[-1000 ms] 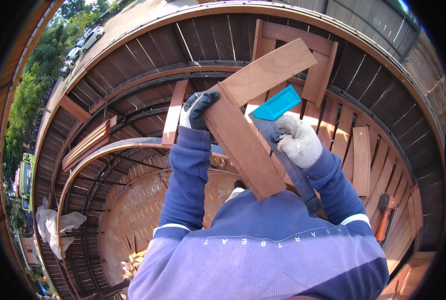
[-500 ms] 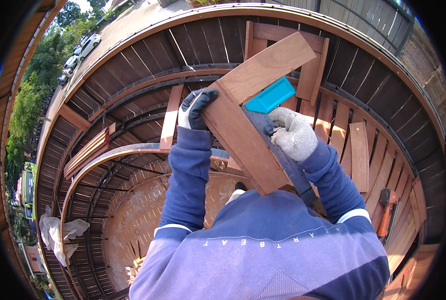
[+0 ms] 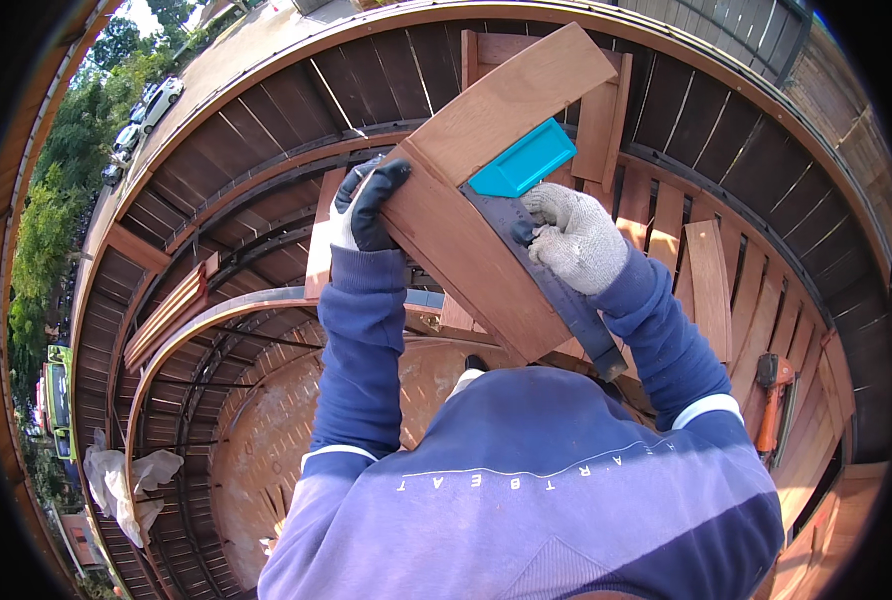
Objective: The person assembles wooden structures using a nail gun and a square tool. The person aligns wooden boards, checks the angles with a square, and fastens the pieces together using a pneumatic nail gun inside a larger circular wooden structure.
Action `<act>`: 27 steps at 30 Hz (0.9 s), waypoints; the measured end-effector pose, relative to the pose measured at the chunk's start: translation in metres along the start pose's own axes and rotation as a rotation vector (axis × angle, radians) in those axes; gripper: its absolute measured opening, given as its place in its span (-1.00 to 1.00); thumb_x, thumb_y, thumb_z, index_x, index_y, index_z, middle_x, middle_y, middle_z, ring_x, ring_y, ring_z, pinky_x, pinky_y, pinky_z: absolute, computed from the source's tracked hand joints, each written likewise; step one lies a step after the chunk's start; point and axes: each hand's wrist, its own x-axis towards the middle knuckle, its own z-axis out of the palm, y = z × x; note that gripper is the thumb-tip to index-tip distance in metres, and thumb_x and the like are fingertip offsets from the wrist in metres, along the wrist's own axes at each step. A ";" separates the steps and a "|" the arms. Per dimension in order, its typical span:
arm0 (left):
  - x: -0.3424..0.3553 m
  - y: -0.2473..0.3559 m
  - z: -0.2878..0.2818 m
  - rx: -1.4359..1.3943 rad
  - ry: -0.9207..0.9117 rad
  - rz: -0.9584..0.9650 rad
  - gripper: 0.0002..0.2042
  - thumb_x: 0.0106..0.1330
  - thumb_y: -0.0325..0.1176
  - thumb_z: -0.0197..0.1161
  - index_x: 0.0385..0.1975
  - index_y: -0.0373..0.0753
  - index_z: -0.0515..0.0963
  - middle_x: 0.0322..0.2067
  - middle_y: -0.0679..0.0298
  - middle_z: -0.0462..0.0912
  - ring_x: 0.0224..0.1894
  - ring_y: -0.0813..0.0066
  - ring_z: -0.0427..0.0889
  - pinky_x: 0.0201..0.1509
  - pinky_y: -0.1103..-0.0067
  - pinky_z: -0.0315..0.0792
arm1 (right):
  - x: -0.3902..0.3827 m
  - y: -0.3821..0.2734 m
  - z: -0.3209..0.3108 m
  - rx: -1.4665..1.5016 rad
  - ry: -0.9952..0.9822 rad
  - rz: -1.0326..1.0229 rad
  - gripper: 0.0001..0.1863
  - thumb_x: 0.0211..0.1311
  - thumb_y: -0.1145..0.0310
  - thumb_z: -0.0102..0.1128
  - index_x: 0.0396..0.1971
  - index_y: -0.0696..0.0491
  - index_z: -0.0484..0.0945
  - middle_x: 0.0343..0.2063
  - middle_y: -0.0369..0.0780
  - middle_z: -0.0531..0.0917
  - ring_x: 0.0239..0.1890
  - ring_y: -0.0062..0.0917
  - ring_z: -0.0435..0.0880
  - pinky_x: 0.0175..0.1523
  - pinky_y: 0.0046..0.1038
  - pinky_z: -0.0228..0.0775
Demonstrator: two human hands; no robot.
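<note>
Two reddish-brown wooden boards meet at an angle in front of me: a lower board (image 3: 476, 250) and an upper board (image 3: 511, 100) reaching away to the right. My left hand (image 3: 368, 200), in a black-and-white glove, grips the lower board's left edge near the corner where they meet. A try square with a blue stock (image 3: 526, 160) lies against them, its dark blade (image 3: 556, 285) running along the lower board's right edge. My right hand (image 3: 578, 240), in a pale knitted glove, is closed at the blade, its fingers curled; a small dark spot shows at its fingertips.
An orange-and-black power tool (image 3: 774, 395) lies on slatted planks at the right, near a loose board (image 3: 706, 290). Stacked wooden strips (image 3: 173, 315) rest on the curved frame at the left. Crumpled plastic sheeting (image 3: 126, 480) hangs below them. A tall curved slatted wall (image 3: 256, 135) surrounds the space.
The boards and square have moved slightly away from me and left in the view, both hands along with them. The whole view has shifted a little. Both grips look the same.
</note>
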 end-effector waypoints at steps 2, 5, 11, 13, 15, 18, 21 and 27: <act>0.000 -0.004 -0.001 -0.033 -0.021 0.011 -0.82 0.29 -0.39 0.23 -0.19 -0.27 0.68 -0.25 0.27 0.73 -0.20 0.51 0.66 0.01 0.57 0.51 | -0.002 -0.006 -0.002 0.091 -0.024 0.036 -0.48 0.01 0.52 0.12 0.05 0.35 0.50 -0.17 -0.04 0.67 -0.16 -0.45 0.64 0.04 -0.44 0.50; 0.000 -0.008 -0.004 -0.049 -0.027 -0.012 -0.80 0.29 -0.38 0.23 -0.17 -0.29 0.67 -0.23 0.26 0.73 -0.20 0.50 0.67 0.02 0.55 0.51 | -0.003 0.002 -0.002 0.122 -0.053 0.069 -0.49 0.03 0.55 0.10 0.07 0.34 0.50 -0.18 -0.08 0.67 -0.17 -0.48 0.63 0.03 -0.46 0.51; 0.001 -0.002 -0.004 -0.080 -0.044 -0.078 -0.79 0.25 -0.33 0.30 -0.19 -0.28 0.67 -0.24 0.27 0.73 -0.21 0.51 0.67 0.00 0.54 0.52 | -0.007 0.001 0.001 0.198 -0.023 0.052 -0.48 0.02 0.56 0.10 0.08 0.34 0.50 -0.18 -0.09 0.67 -0.15 -0.49 0.63 0.04 -0.45 0.50; -0.004 0.003 0.000 -0.074 -0.057 -0.055 -0.78 0.22 -0.33 0.33 -0.19 -0.28 0.67 -0.26 0.28 0.73 -0.21 0.52 0.67 0.00 0.55 0.52 | -0.008 0.001 0.000 0.123 -0.027 0.032 -0.48 0.00 0.56 0.09 0.07 0.34 0.50 -0.19 -0.08 0.66 -0.17 -0.50 0.62 0.03 -0.45 0.50; -0.008 0.006 0.003 -0.152 -0.046 -0.051 -0.78 0.19 -0.35 0.38 -0.19 -0.26 0.65 -0.29 0.31 0.72 -0.25 0.55 0.66 -0.05 0.57 0.53 | -0.010 0.002 0.002 0.071 -0.014 0.038 -0.48 -0.01 0.57 0.09 0.06 0.34 0.50 -0.20 -0.07 0.65 -0.17 -0.50 0.62 0.02 -0.45 0.50; -0.012 0.015 0.007 -0.141 -0.028 -0.140 -0.74 0.13 -0.34 0.46 -0.20 -0.23 0.63 -0.31 0.32 0.70 -0.29 0.57 0.65 -0.10 0.60 0.53 | -0.013 0.000 0.002 0.047 -0.017 0.090 -0.47 -0.04 0.57 0.11 0.05 0.34 0.50 -0.19 -0.06 0.66 -0.16 -0.47 0.63 0.02 -0.44 0.50; -0.015 0.020 0.013 -0.095 0.007 -0.126 -0.72 0.11 -0.32 0.49 -0.21 -0.23 0.63 -0.32 0.33 0.69 -0.29 0.59 0.64 -0.11 0.61 0.52 | -0.017 0.002 0.002 0.055 -0.016 0.099 -0.46 -0.04 0.58 0.10 0.07 0.31 0.49 -0.18 -0.07 0.66 -0.13 -0.49 0.63 0.02 -0.43 0.50; -0.020 0.024 0.014 -0.071 -0.030 -0.107 -0.82 0.15 -0.38 0.46 -0.29 -0.25 0.65 -0.29 0.34 0.65 -0.25 0.57 0.61 -0.07 0.60 0.46 | -0.021 0.011 0.004 0.143 -0.048 0.105 -0.51 -0.10 0.62 0.10 -0.02 0.27 0.51 -0.27 -0.18 0.61 -0.19 -0.54 0.59 -0.03 -0.45 0.48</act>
